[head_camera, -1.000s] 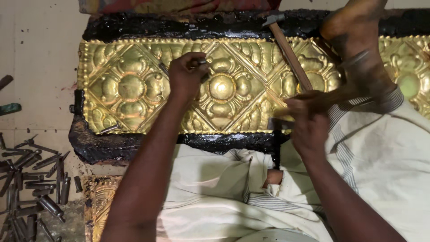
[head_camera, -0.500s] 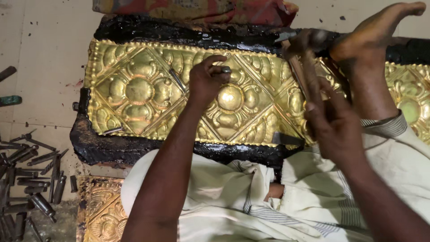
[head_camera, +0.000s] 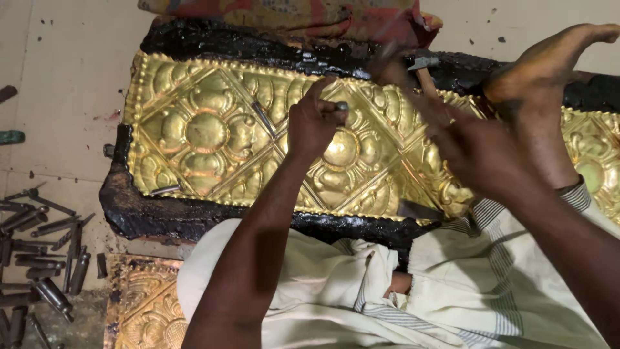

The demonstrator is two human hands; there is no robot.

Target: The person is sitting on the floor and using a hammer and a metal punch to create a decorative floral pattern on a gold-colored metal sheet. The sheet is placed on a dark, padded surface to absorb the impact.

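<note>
Brass panel point(head_camera: 213, 136), embossed with flower and diamond shapes, lies on a black pitch bed point(head_camera: 168, 216) on the pale floor point(head_camera: 64, 77), dark steel punches point(head_camera: 45, 258) scattered at near left. The left hand point(head_camera: 313, 123), fingers pinched shut around a small punch point(head_camera: 341, 106), presses it upright onto the panel's middle. Further right, the blurred right hand point(head_camera: 478, 152) grips a wooden-handled hammer point(head_camera: 423, 68) above the panel, a bare foot point(head_camera: 542, 71) beside it

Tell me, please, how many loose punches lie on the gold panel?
3 punches: one left of the left hand, one at the panel's lower left edge, one at its lower edge below the right hand. More may be hidden.
</note>
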